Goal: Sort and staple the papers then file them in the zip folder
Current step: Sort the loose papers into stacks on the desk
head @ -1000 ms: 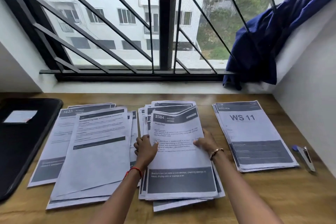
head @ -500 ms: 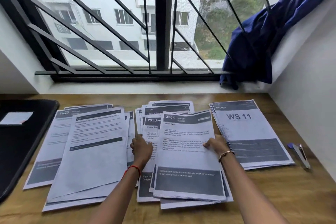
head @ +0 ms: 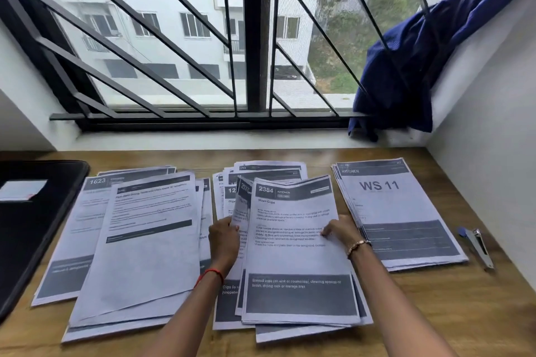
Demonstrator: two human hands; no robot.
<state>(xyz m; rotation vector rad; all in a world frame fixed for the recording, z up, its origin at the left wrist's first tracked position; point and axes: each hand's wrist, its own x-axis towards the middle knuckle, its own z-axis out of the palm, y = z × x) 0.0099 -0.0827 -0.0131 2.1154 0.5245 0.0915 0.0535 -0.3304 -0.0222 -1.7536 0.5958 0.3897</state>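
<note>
Both hands are on the middle pile (head: 269, 171), set apart from each other at either side of its top page. Left hand (head: 224, 243) has its fingers curled round the left edge of a curled sheet (head: 243, 200) that's bowed up off the stack. Right hand (head: 340, 230) grips the right edge of the 2384 sheet (head: 295, 258), headed "Wash Cups", thumb on top. That page's far end is lifted a bit too.

Everything sits on a wooden desk (head: 435, 313) pushed up against a big window with a dark metal grille (head: 174, 52). A blue curtain (head: 406, 66) is bunched at the window's right end.

The black zip folder (head: 34, 235) lies flat at the far left of the desk, partly out of shot, with a white label (head: 21, 190) on it. Just right of it is the left pile (head: 145, 240), loosely fanned, one corner showing 1623. The middle pile is messy as well, with pages sticking out at the near and far ends. The right pile (head: 400, 211) is the neatest, with "WS 11" and "KITCHEN" on its top page.

Over by the right wall, just beside that pile, is the stapler (head: 478, 246), silver with a blue end, touching nothing. Smallest bits: a red thread (head: 210, 274) on the left wrist and a beaded bracelet (head: 358, 245) on the right.
</note>
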